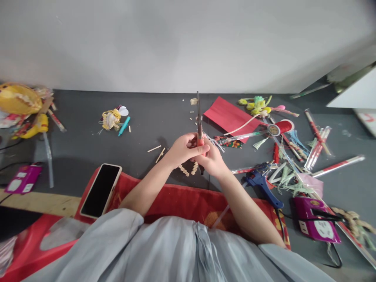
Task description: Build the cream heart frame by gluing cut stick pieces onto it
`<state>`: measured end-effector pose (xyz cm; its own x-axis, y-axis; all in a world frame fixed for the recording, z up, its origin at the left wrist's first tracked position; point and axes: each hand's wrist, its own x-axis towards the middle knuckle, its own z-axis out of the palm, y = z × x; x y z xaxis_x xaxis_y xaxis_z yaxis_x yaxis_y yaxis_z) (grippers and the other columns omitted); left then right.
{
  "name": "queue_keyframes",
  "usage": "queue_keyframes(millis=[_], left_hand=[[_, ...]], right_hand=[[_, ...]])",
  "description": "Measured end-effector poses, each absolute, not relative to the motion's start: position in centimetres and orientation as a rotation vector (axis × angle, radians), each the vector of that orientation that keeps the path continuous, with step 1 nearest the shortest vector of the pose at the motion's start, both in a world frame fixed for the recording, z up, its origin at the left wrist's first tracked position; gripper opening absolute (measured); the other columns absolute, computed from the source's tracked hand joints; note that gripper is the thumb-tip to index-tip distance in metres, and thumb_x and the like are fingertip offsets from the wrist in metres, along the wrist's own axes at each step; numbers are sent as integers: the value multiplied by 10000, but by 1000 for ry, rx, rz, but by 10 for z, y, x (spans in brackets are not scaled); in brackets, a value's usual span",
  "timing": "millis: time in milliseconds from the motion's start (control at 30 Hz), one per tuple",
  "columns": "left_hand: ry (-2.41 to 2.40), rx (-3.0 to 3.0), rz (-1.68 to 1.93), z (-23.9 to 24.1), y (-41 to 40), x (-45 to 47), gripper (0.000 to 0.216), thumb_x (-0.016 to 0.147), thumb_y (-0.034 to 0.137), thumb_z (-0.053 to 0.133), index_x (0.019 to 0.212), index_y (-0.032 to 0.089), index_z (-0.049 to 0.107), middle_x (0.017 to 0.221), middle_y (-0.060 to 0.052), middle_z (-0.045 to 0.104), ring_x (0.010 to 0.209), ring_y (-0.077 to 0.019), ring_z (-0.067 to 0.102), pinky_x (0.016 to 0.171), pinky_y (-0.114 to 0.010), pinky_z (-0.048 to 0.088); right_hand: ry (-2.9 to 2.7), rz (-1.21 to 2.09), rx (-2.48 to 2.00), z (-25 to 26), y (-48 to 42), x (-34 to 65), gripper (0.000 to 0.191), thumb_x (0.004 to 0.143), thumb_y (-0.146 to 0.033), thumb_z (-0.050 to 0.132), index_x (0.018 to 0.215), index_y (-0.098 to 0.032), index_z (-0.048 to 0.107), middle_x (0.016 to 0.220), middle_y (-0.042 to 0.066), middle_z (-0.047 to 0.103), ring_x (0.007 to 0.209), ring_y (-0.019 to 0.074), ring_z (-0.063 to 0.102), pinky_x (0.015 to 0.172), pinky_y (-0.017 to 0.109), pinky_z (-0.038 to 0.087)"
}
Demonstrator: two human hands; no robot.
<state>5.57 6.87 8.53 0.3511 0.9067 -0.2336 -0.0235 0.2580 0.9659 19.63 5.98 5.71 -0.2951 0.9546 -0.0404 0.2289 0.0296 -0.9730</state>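
My right hand point(212, 159) is closed round the red handle of a slim tool point(200, 129), its thumb lying across the front. A long dark metal part points away from me; whether it is a long-nosed lighter or another hand tool I cannot tell. My left hand point(183, 149) has its fingers curled against the same handle from the other side, with some fingertips hidden. A small cream piece point(194, 101) shows beside the tool's tip. Under my hands lie bumpy beige strips point(184, 170). Short thin wooden sticks point(160, 155) lie to the left of them.
Right of my hands are a red paper sheet point(230, 116), a red thread spool point(283, 127), a blue glue gun point(261, 182), tassels and wrapped sticks. A purple power socket point(316, 221) sits front right. Leftward are a phone point(101, 190), a teal pen point(124, 126) and a yellow glue gun point(38, 126).
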Motion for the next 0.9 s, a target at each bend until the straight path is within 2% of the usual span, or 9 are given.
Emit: queue_keyframes(millis=[100,267,900], left_hand=[[965,1091,852,84,70,58,509,562,495,911,802,159,611,655,20,625,573,-104,577,540,-226,452],[981,1106,854,82,71,57,460,570,472,902,709,167,587,601,20,627,499,-101,561,501,-233,448],[1030,1156,875,76,70,58,447,612,528,862,735,172,620,572,23,614,487,-110,558,490,-243,445]], right_hand=[[-1587,1349,-1236,54,60,195,302,712,-434,582,919,-238,482,801,-4,607,730,180,579,678,343,483],[-1574,1402,-1221,54,61,193,297,698,-425,575,902,-229,486,778,2,599,724,181,570,628,323,471],[-1555,1408,-1277,57,60,194,274,693,-445,575,846,-233,494,638,-40,594,559,151,551,553,305,441]])
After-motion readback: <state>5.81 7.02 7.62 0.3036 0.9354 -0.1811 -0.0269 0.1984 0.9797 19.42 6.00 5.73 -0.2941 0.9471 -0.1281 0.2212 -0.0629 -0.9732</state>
